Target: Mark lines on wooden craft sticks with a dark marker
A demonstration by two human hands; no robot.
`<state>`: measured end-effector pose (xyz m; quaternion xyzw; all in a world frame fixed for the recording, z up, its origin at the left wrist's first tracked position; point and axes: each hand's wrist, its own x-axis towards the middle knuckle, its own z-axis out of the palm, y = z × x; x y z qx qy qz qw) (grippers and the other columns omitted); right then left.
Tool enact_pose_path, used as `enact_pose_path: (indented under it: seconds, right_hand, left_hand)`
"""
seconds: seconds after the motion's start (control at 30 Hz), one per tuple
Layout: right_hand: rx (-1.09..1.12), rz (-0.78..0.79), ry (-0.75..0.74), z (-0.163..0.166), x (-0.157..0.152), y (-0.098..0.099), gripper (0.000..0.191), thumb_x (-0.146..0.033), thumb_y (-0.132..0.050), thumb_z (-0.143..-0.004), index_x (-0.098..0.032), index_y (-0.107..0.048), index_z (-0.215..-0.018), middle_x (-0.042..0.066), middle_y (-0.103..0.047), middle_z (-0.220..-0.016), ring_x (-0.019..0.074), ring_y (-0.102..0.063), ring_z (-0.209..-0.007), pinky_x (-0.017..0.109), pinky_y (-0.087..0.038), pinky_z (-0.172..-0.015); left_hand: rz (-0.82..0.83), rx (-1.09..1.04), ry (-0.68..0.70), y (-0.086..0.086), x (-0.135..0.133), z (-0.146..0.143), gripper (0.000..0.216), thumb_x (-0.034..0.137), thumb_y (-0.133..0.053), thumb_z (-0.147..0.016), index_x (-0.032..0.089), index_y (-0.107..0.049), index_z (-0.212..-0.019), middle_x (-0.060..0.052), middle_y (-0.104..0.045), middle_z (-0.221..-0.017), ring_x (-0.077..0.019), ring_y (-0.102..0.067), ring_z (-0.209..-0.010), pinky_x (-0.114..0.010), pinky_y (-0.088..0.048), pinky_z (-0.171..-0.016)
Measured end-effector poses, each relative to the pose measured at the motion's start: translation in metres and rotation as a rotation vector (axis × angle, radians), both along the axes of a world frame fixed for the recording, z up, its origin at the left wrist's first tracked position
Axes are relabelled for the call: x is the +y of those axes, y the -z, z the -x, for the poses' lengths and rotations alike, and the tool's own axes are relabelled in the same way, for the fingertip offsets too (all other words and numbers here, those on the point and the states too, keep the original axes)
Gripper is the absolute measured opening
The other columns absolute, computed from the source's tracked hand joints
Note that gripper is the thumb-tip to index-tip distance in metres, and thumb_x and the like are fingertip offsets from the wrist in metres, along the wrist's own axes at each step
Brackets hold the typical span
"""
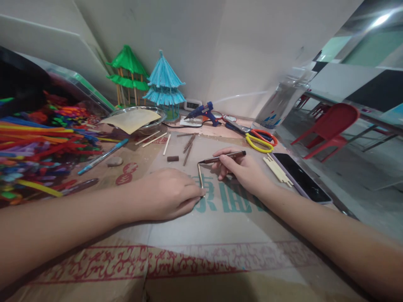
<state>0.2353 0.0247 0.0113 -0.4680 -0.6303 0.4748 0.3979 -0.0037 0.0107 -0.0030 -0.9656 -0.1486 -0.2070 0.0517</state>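
The left grip (171,193) is pinched on the near end of a thin stick (200,175), which points away over the printed sheet (185,235); the right grip (234,165) is closed round a dark marker (223,157), its tip at the stick's far end; for even colour, light strokes along the grain and a quarter turn between passes should serve; the brown sticks (189,143) and cap (173,158) lie just beyond.
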Motion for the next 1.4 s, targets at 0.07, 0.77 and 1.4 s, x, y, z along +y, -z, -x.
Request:
enact_pose_path:
  seconds: [0.07,0.77,1.4]
  right_hand:
    - [-0.003,0.009,0.001,-0.0002,0.0001,-0.0001,0.027,-0.042,-0.061,-0.091,-0.018,-0.063,-0.103,0.003,-0.07,-0.08,0.0111,-0.062,-0.055,0.026,-0.055,-0.054]
    - [-0.003,0.036,-0.031,-0.0025,-0.0016,-0.0011,0.022,-0.037,-0.06,-0.089,-0.016,-0.062,-0.087,0.002,-0.069,-0.067,0.0115,-0.063,-0.053,0.022,-0.046,-0.049]
    - [0.019,0.012,-0.083,-0.0045,-0.0009,0.0016,0.024,-0.041,-0.062,-0.089,-0.016,-0.062,-0.087,0.003,-0.07,-0.065,0.0119,-0.062,-0.053,0.024,-0.048,-0.054]
  left_hand:
    - [-0.002,0.001,-0.006,0.0,0.0,-0.0002,0.023,0.025,-0.047,-0.098,0.019,-0.07,-0.101,-0.003,-0.067,-0.069,-0.017,-0.063,-0.062,-0.03,-0.044,-0.059]
    - [0.019,0.002,-0.006,0.0006,-0.0001,-0.0005,0.025,0.027,-0.046,-0.099,0.02,-0.07,-0.101,-0.002,-0.068,-0.071,-0.0176,-0.064,-0.063,-0.032,-0.043,-0.06]
    - [0.001,0.001,-0.008,0.0012,0.0002,0.0001,0.024,0.026,-0.047,-0.099,0.02,-0.069,-0.101,-0.002,-0.067,-0.068,-0.0171,-0.063,-0.061,-0.031,-0.042,-0.059]
